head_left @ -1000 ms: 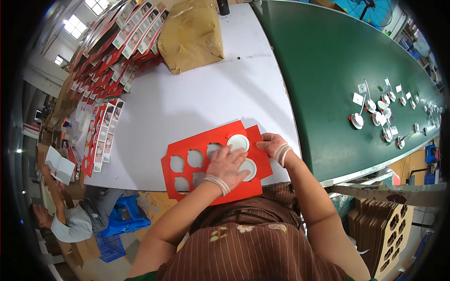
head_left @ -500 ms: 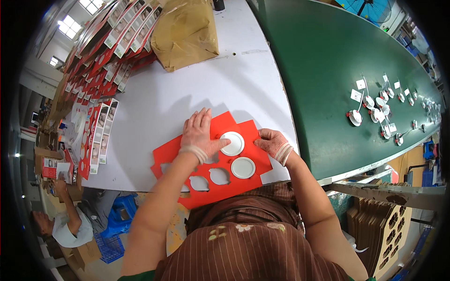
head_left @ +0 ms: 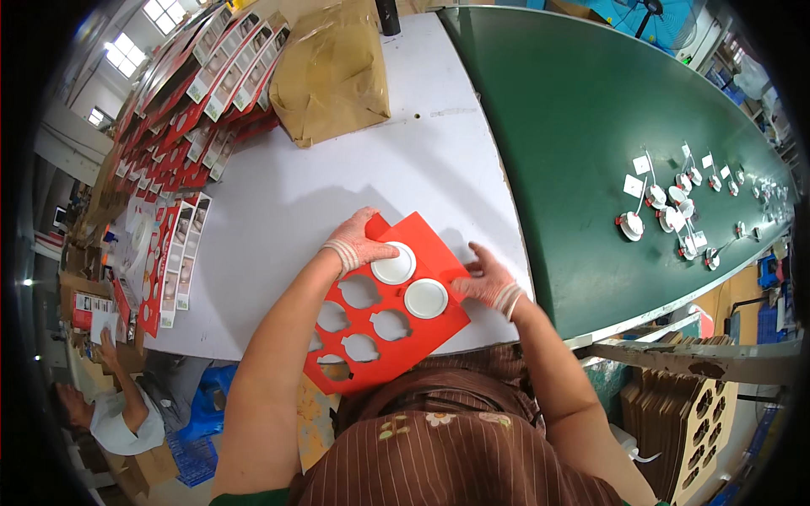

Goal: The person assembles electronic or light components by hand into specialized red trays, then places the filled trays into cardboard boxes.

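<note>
A red cardboard sheet (head_left: 396, 350) with rows of round cut-outs is tilted up over the table's front edge, against the brown apron. Two white round downlights (head_left: 425, 298) sit in the cut-outs at its right end. My left hand (head_left: 359, 240), in a pale fingerless-looking glove, grips the sheet's far edge. Its thumb lies on the farther white downlight (head_left: 393, 263). My right hand (head_left: 489, 280), gloved alike, is at the sheet's right edge with fingers apart; the thumb tip meets or overlaps that edge.
Stacked red-and-white printed cartons (head_left: 181, 110) rise at the left. A brown wrapped package (head_left: 329, 76) stands at the table's back. On the green conveyor belt (head_left: 557, 126) at the right lie several wired downlights (head_left: 630, 225). Another person (head_left: 126, 417) works at the far left.
The sheet has turned and tipped, with its left end dropping toward me and its far flap folding up. My left hand shifted with it. My right fingers have spread off the sheet's edge.
</note>
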`<state>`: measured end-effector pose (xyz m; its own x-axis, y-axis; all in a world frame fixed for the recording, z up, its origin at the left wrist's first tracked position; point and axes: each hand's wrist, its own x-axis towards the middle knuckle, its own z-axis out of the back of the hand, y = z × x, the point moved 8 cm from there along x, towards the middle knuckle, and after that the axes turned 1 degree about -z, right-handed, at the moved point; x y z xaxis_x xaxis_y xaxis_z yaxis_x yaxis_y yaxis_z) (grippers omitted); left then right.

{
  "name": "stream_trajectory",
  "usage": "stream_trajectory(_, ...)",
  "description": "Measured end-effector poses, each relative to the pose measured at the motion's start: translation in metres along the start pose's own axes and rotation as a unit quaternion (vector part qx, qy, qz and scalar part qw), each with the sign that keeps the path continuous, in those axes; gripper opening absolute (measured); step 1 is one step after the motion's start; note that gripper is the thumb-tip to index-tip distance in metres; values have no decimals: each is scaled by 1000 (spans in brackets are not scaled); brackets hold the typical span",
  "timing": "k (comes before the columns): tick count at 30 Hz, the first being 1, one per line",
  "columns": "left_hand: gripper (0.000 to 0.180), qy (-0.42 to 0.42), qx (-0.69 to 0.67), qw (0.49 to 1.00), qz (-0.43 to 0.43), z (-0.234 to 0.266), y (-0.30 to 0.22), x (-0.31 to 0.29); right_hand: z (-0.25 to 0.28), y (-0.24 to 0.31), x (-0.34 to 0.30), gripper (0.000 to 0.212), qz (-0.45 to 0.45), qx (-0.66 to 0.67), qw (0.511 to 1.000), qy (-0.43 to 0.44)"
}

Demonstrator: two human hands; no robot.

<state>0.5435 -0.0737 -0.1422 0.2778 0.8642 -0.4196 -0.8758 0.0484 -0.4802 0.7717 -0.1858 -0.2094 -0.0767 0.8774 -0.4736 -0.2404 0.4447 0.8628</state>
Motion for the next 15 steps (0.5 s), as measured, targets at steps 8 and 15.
stream_trajectory(8,94,-50,-129,990,22,13,8,11,-23,28,-1,110,7,-91,978,-185)
stream_trajectory(15,80,-110,-157,981,-27,2,13,27,-12,30,3,104,-4,-147,967,-209)
